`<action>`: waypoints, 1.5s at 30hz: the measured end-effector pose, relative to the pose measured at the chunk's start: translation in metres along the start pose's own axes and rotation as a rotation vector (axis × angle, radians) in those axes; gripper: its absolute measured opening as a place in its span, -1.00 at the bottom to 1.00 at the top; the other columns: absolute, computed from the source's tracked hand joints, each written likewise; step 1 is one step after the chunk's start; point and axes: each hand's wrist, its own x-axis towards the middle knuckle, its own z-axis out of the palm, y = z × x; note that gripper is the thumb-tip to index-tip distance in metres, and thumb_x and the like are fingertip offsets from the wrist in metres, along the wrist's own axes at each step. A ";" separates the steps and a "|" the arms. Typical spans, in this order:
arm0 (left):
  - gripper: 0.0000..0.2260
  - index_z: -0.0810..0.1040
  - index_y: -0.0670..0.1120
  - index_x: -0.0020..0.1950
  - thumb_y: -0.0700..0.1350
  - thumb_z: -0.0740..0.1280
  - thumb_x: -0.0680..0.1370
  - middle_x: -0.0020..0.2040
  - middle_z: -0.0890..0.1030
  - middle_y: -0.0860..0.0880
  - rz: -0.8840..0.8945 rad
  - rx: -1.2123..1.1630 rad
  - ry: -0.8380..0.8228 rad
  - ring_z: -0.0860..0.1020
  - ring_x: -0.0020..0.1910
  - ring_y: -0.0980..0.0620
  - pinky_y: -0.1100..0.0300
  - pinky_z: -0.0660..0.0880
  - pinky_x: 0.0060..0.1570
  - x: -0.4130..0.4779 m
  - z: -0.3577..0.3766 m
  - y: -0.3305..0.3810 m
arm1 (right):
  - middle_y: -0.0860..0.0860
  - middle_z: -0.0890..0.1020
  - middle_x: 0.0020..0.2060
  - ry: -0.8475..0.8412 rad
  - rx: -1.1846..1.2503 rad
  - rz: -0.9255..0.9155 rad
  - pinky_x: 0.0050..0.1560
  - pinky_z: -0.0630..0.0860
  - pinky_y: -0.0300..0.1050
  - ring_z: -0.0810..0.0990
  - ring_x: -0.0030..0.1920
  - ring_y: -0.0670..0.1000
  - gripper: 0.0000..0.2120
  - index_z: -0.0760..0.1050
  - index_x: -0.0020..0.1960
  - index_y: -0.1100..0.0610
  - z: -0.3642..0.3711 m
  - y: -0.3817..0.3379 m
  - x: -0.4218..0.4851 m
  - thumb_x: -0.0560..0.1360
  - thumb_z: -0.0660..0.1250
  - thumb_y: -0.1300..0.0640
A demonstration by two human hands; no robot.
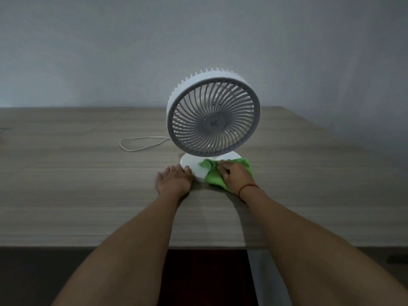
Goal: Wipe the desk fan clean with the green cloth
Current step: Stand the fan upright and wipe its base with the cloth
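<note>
A white desk fan (213, 115) with a grey round grille stands upright on a wooden desk (88, 184), facing me. Its round white base (193, 165) rests flat on the desk. The green cloth (212, 173) lies bunched over the right part of the base and the desk beside it. My right hand (236, 175) presses down on the cloth, fingers curled into it. My left hand (174, 180) lies flat on the desk, its fingertips touching the base's left edge.
A white cord (141, 143) loops on the desk left of the fan. A plain wall rises behind the desk. The desk's front edge (132, 246) runs under my forearms, with dark floor below.
</note>
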 end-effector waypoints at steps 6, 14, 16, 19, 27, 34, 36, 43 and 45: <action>-0.48 0.33 -0.14 0.41 0.10 -0.13 0.62 0.44 0.37 -0.16 0.000 -0.005 -0.013 0.25 0.48 -0.09 -0.12 0.10 0.47 0.000 -0.003 0.000 | 0.27 0.60 0.14 0.141 0.036 0.125 0.17 0.46 0.02 0.54 0.21 0.26 -0.64 0.56 0.07 0.31 0.008 0.003 0.010 0.62 0.13 0.05; -0.47 0.35 -0.13 0.40 0.11 -0.14 0.61 0.45 0.36 -0.16 -0.001 0.020 0.016 0.22 0.50 -0.08 -0.14 0.11 0.46 0.000 0.001 0.001 | 0.06 0.42 0.43 0.002 -0.222 -0.060 0.49 0.17 0.03 0.33 0.46 0.10 -0.50 0.44 0.37 0.07 0.012 -0.015 -0.005 0.56 0.13 -0.19; -0.47 0.35 -0.13 0.39 0.11 -0.15 0.61 0.44 0.37 -0.17 -0.002 0.019 0.012 0.24 0.49 -0.08 -0.15 0.12 0.45 0.000 0.000 0.000 | 0.09 0.49 0.37 0.012 -0.167 -0.079 0.45 0.25 0.00 0.40 0.40 0.12 -0.57 0.48 0.33 0.12 0.010 -0.018 -0.005 0.58 0.15 -0.08; -0.47 0.36 -0.13 0.38 0.12 -0.14 0.61 0.42 0.39 -0.17 0.008 0.020 0.009 0.26 0.47 -0.09 -0.14 0.14 0.43 0.000 -0.001 0.000 | 0.18 0.59 0.24 -0.004 -0.057 -0.032 0.30 0.41 0.00 0.52 0.26 0.20 -0.63 0.53 0.26 0.19 0.003 -0.008 -0.001 0.60 0.17 0.00; -0.49 0.36 -0.11 0.37 0.12 -0.14 0.61 0.41 0.40 -0.14 0.014 0.019 0.019 0.27 0.47 -0.07 -0.13 0.13 0.44 0.000 0.001 0.000 | 0.31 0.60 0.08 0.139 0.026 0.125 0.12 0.43 0.03 0.54 0.14 0.29 -0.68 0.54 0.07 0.31 0.000 0.014 0.015 0.60 0.17 0.07; -0.50 0.35 -0.12 0.37 0.11 -0.14 0.62 0.41 0.39 -0.16 0.013 0.021 0.012 0.26 0.47 -0.09 -0.14 0.15 0.43 -0.002 0.000 -0.001 | 0.21 0.66 -0.04 0.114 -0.132 -0.049 0.07 0.43 0.02 0.58 0.03 0.24 -0.61 0.56 0.00 0.22 0.013 -0.006 0.007 0.56 0.10 -0.04; -0.49 0.37 -0.12 0.35 0.11 -0.14 0.61 0.39 0.40 -0.17 0.014 0.014 0.025 0.28 0.45 -0.09 -0.15 0.17 0.42 -0.001 0.001 0.000 | 0.16 0.66 0.07 0.065 -0.126 -0.075 0.14 0.46 -0.02 0.58 0.11 0.20 -0.66 0.57 0.13 0.14 0.013 -0.012 0.003 0.57 0.16 -0.04; -0.50 0.38 -0.12 0.34 0.11 -0.13 0.61 0.39 0.42 -0.16 0.011 0.016 0.043 0.30 0.45 -0.10 -0.12 0.18 0.42 0.001 0.002 -0.001 | 0.19 0.60 0.20 0.043 -0.053 -0.089 0.24 0.44 -0.01 0.54 0.22 0.21 -0.65 0.50 0.29 0.14 0.008 -0.002 0.005 0.59 0.17 0.01; -0.49 0.38 -0.12 0.35 0.12 -0.13 0.61 0.40 0.41 -0.16 0.019 0.016 0.052 0.29 0.46 -0.10 -0.12 0.16 0.43 0.000 0.002 -0.001 | 0.24 0.61 0.17 0.121 -0.006 -0.016 0.19 0.47 0.02 0.55 0.19 0.24 -0.65 0.51 0.25 0.22 0.006 0.009 0.011 0.60 0.16 0.05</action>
